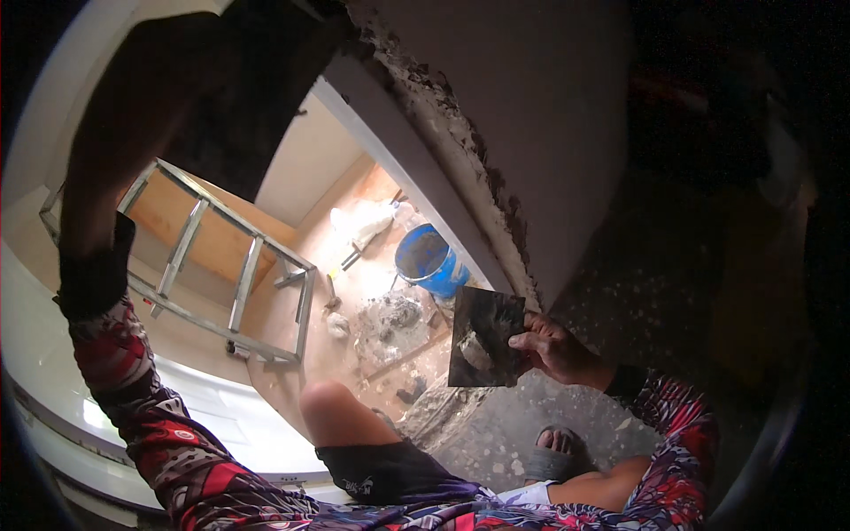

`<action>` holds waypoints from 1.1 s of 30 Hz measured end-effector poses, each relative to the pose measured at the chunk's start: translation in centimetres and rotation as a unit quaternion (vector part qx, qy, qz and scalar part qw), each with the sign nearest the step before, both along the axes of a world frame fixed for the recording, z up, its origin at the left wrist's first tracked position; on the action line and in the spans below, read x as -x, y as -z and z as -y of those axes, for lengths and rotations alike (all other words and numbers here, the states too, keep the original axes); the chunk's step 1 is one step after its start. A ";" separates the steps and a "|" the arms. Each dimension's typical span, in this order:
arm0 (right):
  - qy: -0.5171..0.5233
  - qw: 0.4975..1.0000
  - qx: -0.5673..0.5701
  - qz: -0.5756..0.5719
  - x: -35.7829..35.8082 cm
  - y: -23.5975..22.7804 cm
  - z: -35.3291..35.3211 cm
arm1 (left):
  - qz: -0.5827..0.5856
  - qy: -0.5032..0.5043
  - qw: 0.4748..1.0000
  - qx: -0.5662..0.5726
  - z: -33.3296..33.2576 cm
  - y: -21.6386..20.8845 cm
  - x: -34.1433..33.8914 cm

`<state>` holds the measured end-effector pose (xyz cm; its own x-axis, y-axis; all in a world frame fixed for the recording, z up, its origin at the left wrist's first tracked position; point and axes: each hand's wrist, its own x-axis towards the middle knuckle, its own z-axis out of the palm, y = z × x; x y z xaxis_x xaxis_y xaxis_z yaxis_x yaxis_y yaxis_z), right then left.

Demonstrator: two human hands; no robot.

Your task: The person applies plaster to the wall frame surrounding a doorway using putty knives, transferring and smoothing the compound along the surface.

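My left hand [150,84], raised high at the upper left, is in deep shade, and its fingers are hard to make out. It appears closed on a dark flat rectangular tool [252,115] close to the wall edge [460,133]. Rough, pale mortar runs down that edge. Lower down, right of centre, my right hand [562,350] grips a small dark square plate [500,319] by its right side, thumb on top. A lump of grey mortar [476,350] sits on the plate.
A metal ladder [246,279] stands at left. On the floor are a blue bucket [445,276] of grey mix, a spilled mortar patch [390,320] and a white bag [372,221]. My sandalled foot [558,442] rests on spattered floor. Far right is dark.
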<state>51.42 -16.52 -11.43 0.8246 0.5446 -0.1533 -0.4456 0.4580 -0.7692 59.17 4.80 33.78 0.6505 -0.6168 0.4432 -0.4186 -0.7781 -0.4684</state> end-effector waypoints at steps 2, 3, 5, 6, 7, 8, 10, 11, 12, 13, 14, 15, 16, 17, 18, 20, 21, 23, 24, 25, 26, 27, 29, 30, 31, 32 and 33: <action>0.005 1.000 0.003 0.008 -0.2 0.8 -0.1 | 0.058 0.102 0.982 -0.148 0.5 1.8 -0.1; 0.007 1.000 0.019 0.016 -0.3 0.9 0.1 | 0.086 0.156 0.960 -0.216 0.4 2.6 -0.6; 0.008 1.000 0.011 0.019 -0.2 1.0 0.0 | 0.105 0.179 0.930 -0.305 0.1 3.0 -1.3; 0.009 1.000 0.004 0.022 -0.2 1.0 0.0 | 0.105 0.179 0.929 -0.305 0.0 3.1 -1.8; 0.009 1.000 0.003 0.022 -0.2 1.0 0.0 | 0.108 0.192 0.924 -0.313 0.0 3.2 -2.1; 0.010 1.000 0.007 0.021 -0.2 1.1 0.0 | 0.112 0.205 0.918 -0.321 0.0 3.4 -2.4; 0.012 1.000 0.015 0.020 -0.2 1.1 0.1 | 0.117 0.203 0.909 -0.345 0.0 3.6 -3.0; 0.013 1.000 0.015 0.019 -0.1 0.4 0.2 | 0.122 0.201 0.900 -0.368 0.1 3.8 -3.3; 0.014 1.000 0.007 0.013 0.1 -0.8 0.2 | 0.123 0.201 0.899 -0.369 0.1 3.8 -3.6; 0.016 1.000 -0.002 0.006 0.2 -1.5 0.2 | 0.141 0.219 0.895 -0.361 0.1 3.8 -3.9; 0.016 1.000 -0.002 0.007 0.2 -1.1 0.2 | 0.158 0.238 0.891 -0.353 0.1 3.7 -4.3; 0.018 1.000 -0.007 0.013 0.0 -0.3 0.1 | 0.158 0.239 0.891 -0.353 0.1 3.3 -4.7; 0.019 1.000 -0.012 0.020 -0.1 0.1 0.1 | 0.097 0.194 0.927 -0.304 -0.3 2.7 -5.1; 0.019 1.000 -0.012 0.020 -0.1 0.1 0.2 | 0.034 0.148 0.956 -0.253 -0.6 2.2 -5.4; 0.014 1.000 -0.005 0.021 -0.1 0.1 0.2 | 0.033 0.149 0.956 -0.252 -0.6 2.0 -5.5; 0.016 1.000 0.008 0.019 -0.2 0.0 0.2 | 0.052 0.137 0.966 -0.214 -0.6 1.4 -5.7; 0.014 1.000 0.007 0.018 -0.1 -0.3 0.1 | 0.042 0.140 0.963 -0.228 0.0 0.5 -5.4; 0.010 1.000 0.001 0.018 -0.2 -0.3 -0.2 | 0.017 0.059 0.994 -0.095 -2.8 -1.8 -6.5; 0.012 1.000 -0.002 0.014 -0.3 0.2 -0.2 | 0.002 -0.001 0.999 0.054 -4.5 -2.9 -7.3; 0.005 1.000 -0.003 0.022 -0.3 0.5 -0.2 | 0.004 -0.027 0.990 0.135 -6.1 -4.1 -6.8; 0.016 1.000 0.006 0.012 -0.4 0.8 0.2 | -0.005 -0.011 0.988 0.152 -7.6 -3.3 -8.4; 0.022 1.000 0.010 0.017 -0.3 0.9 0.4 | -0.011 0.002 0.987 0.158 -8.7 -3.3 -8.7; 0.011 0.999 0.000 0.030 -0.4 0.8 0.2 | -0.012 0.000 0.988 0.151 -9.8 -4.3 -7.0; 0.010 0.999 0.004 0.031 -0.4 0.5 0.3 | -0.013 0.004 0.989 0.149 -10.1 -4.2 -6.7; 0.011 0.999 0.009 0.033 -0.3 0.3 0.3 | -0.012 0.004 0.989 0.148 -10.5 -4.3 -6.4; 0.010 0.999 0.009 0.033 -0.3 0.4 0.3 | -0.009 0.005 0.990 0.143 -10.7 -4.3 -6.1; 0.007 1.000 0.004 0.026 -0.4 0.7 0.3 | -0.004 0.007 0.991 0.137 -10.7 -4.3 -5.8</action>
